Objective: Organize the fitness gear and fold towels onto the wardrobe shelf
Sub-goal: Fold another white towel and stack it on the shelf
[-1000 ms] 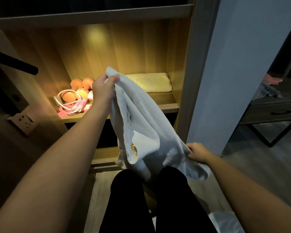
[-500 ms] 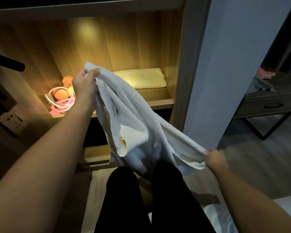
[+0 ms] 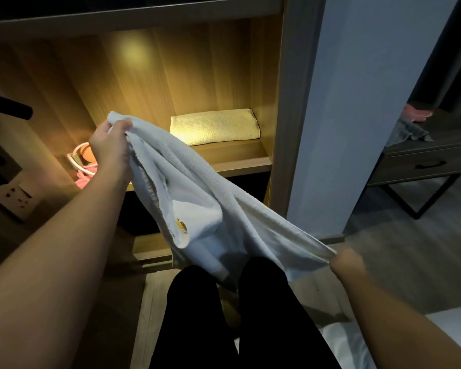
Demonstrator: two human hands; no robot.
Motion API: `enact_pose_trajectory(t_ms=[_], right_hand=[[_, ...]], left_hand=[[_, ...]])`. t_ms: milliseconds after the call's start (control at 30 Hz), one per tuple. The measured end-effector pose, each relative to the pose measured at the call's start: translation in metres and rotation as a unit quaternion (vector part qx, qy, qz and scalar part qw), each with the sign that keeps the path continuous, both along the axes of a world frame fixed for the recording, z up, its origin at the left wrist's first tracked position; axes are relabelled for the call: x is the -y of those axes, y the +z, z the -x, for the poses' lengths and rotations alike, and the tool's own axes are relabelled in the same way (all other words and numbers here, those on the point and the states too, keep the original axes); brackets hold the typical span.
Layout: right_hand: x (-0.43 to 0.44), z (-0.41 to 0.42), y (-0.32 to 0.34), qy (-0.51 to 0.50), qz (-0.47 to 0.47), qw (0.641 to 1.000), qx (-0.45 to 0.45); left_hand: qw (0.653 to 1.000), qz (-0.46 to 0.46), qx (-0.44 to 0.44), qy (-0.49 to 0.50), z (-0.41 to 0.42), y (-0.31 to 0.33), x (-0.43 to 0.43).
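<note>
Spanning left hand (image 3: pixel 109 147) to right hand (image 3: pixel 347 265), white towel (image 3: pixel 197 193) shows yellow emblem (image 3: pixel 182 225).

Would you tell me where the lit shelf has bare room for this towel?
Bare wood runs before the folded yellow towel, along the shelf front edge. The left end is crowded with pink rope. The white towel hides the middle.

Bare left hand (image 3: pixel 109 147) and right hand (image 3: pixel 347 265), bare forearms (image 3: pixel 64 249), legs in plain black trousers (image 3: pixel 197 315).
</note>
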State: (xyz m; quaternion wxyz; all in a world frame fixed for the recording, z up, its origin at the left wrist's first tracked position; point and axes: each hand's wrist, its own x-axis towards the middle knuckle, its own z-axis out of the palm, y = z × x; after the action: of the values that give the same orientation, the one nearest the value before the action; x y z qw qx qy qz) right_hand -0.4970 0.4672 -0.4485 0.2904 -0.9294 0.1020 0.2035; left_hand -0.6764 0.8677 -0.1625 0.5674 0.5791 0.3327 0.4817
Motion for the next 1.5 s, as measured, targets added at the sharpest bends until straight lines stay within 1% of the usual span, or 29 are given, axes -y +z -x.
enact_pose_trajectory(t_ms=[33, 67, 133, 167, 200, 300, 367, 400, 467, 500, 533, 567, 600, 667, 733, 800, 867, 933, 1000, 1100, 1167, 1267, 1333, 1433, 1500], right_hand=[[0.006, -0.003, -0.003, -0.032, -0.038, 0.998, -0.025], [0.009, -0.006, -0.006, -0.084, -0.102, 0.989, -0.068], [0.013, -0.009, -0.015, -0.199, -0.241, 0.939, -0.143], [0.014, -0.01, -0.018, -0.234, -0.29, 0.915, -0.155], [0.014, -0.012, -0.019, -0.247, -0.325, 0.899, -0.158], [0.015, -0.021, -0.02, -0.271, -0.333, 0.894, -0.13], [0.011, -0.019, -0.011, -0.261, -0.306, 0.907, -0.121], [0.007, -0.017, -0.004, -0.25, -0.302, 0.911, -0.13], [-0.003, -0.016, 0.009, -0.195, -0.256, 0.939, -0.125], [-0.012, -0.014, 0.018, -0.136, -0.204, 0.963, -0.115], [-0.023, -0.015, 0.029, -0.052, -0.137, 0.985, -0.094], [-0.037, -0.014, 0.044, 0.002, -0.13, 0.989, -0.071], [-0.054, -0.01, 0.065, 0.036, -0.168, 0.984, -0.052], [-0.088, 0.003, 0.112, 0.103, -0.268, 0.958, 0.026], [-0.117, 0.017, 0.162, 0.205, -0.332, 0.915, 0.105], [-0.141, 0.028, 0.205, 0.292, -0.382, 0.865, 0.144], [-0.157, 0.038, 0.241, 0.346, -0.42, 0.825, 0.152], [-0.168, 0.046, 0.264, 0.386, -0.434, 0.803, 0.135], [-0.176, 0.048, 0.274, 0.425, -0.422, 0.792, 0.116], [-0.184, 0.049, 0.278, 0.459, -0.391, 0.789, 0.118], [-0.186, 0.051, 0.28, 0.469, -0.375, 0.789, 0.129], [-0.188, 0.053, 0.281, 0.486, -0.36, 0.783, 0.148], [-0.19, 0.054, 0.28, 0.482, -0.348, 0.787, 0.165], [-0.193, 0.056, 0.282, 0.483, -0.29, 0.804, 0.192], [-0.192, 0.057, 0.283, 0.477, -0.274, 0.806, 0.218]], left_hand=[[1.0, 0.001, -0.002, 0.009, 0.001, 0.0, -0.002], [1.0, -0.001, -0.008, 0.016, 0.002, 0.0, -0.004], [0.999, -0.006, -0.024, 0.024, 0.001, -0.002, -0.004], [0.999, -0.005, -0.026, 0.03, 0.0, -0.004, -0.004], [0.999, -0.002, -0.025, 0.035, -0.002, -0.006, -0.004], [0.999, 0.007, -0.023, 0.038, -0.002, -0.012, -0.003], [0.999, 0.005, -0.032, 0.027, -0.002, -0.015, -0.004], [0.999, -0.001, -0.035, 0.009, -0.003, -0.016, -0.002], [0.998, -0.033, -0.045, -0.043, -0.007, -0.015, 0.005], [0.994, -0.059, -0.059, -0.068, -0.011, -0.015, 0.01], [0.989, -0.087, -0.08, -0.09, -0.015, -0.013, 0.016], [0.982, -0.114, -0.101, -0.113, -0.018, -0.011, 0.023], [0.973, -0.137, -0.119, -0.144, -0.022, -0.01, 0.029], [0.949, -0.182, -0.149, -0.208, -0.027, -0.009, 0.04], [0.927, -0.214, -0.175, -0.252, -0.029, -0.008, 0.054], [0.907, -0.244, -0.193, -0.284, -0.028, -0.008, 0.067], [0.887, -0.262, -0.199, -0.323, -0.024, -0.007, 0.073], [0.874, -0.259, -0.213, -0.352, -0.017, -0.005, 0.072], [0.867, -0.249, -0.222, -0.37, -0.01, -0.006, 0.07], [0.854, -0.247, -0.221, -0.401, -0.001, -0.007, 0.071], [0.848, -0.254, -0.229, -0.406, 0.001, -0.008, 0.071], [0.849, -0.255, -0.238, -0.397, 0.001, -0.009, 0.07], [0.856, -0.248, -0.239, -0.387, 0.0, -0.01, 0.07], [0.861, -0.244, -0.241, -0.376, -0.002, -0.01, 0.071], [0.861, -0.246, -0.249, -0.369, -0.003, -0.012, 0.072]])
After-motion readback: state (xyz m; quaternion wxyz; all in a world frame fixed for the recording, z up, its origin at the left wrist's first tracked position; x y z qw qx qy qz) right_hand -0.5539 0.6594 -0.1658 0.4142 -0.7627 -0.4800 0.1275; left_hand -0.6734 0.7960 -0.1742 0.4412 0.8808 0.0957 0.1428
